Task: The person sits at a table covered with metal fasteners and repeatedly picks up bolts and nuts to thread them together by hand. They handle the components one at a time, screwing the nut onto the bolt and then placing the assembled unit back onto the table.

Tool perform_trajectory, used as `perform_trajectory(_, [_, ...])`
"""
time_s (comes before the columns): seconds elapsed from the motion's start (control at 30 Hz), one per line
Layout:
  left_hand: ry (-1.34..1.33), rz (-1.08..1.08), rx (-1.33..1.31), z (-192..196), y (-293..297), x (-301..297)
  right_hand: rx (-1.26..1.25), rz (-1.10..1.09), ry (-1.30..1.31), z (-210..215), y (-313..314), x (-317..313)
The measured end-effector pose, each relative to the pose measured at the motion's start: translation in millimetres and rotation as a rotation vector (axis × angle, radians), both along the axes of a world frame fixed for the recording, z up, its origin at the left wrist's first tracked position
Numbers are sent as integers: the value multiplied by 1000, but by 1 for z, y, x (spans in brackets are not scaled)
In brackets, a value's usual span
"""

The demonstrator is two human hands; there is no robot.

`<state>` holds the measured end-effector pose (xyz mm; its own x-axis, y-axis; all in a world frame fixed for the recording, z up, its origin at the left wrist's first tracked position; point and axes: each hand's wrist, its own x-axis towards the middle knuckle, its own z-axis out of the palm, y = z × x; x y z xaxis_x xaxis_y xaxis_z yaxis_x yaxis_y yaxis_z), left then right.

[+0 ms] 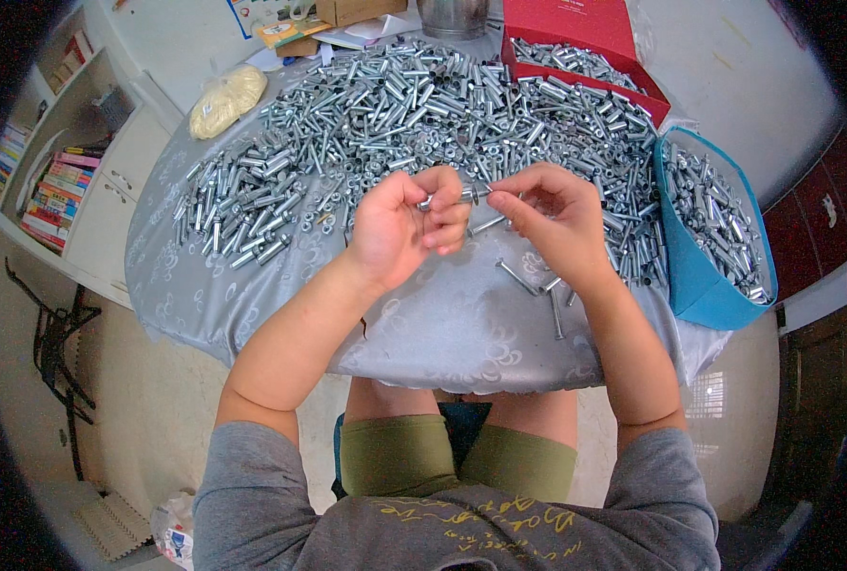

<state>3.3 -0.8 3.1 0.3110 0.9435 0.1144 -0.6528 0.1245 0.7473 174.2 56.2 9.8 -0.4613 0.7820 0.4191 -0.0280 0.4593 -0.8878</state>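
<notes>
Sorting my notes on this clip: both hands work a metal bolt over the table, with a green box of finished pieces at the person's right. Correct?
Not quite: the box at the right is blue, not green, as the head view shows. Both hands, left hand and right hand, do hold a metal bolt.

left hand (406, 224): raised, fingers curled inward, thumb and fingertips pinched shut.
right hand (554, 217): raised close beside it, fingers bent, fingertips pinched toward the left hand.
forearms: bare, rising from the lower edge and converging.
sleeves: grey, short.
</notes>
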Motion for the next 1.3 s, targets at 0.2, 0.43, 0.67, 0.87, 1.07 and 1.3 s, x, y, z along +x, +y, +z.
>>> perform_trajectory(0.2, [14,-11,3,-1,0,0,21,23,-17,-2,2,0])
perform_trajectory(0.43, [36,-11,17,0,0,2,-5,42,-40,3,0,1])
perform_trajectory(0.67, [59,-17,30,-1,0,2,339,-10,-187,3,-2,2])
perform_trajectory(0.87, [66,-12,27,-1,0,1,348,17,-271,5,-5,2])
perform_trajectory(1.07, [1,28,21,-1,1,-2,180,-41,-178,4,1,4])
perform_trajectory(1.3, [-37,56,6,0,3,-6,190,-301,-105,10,21,14])
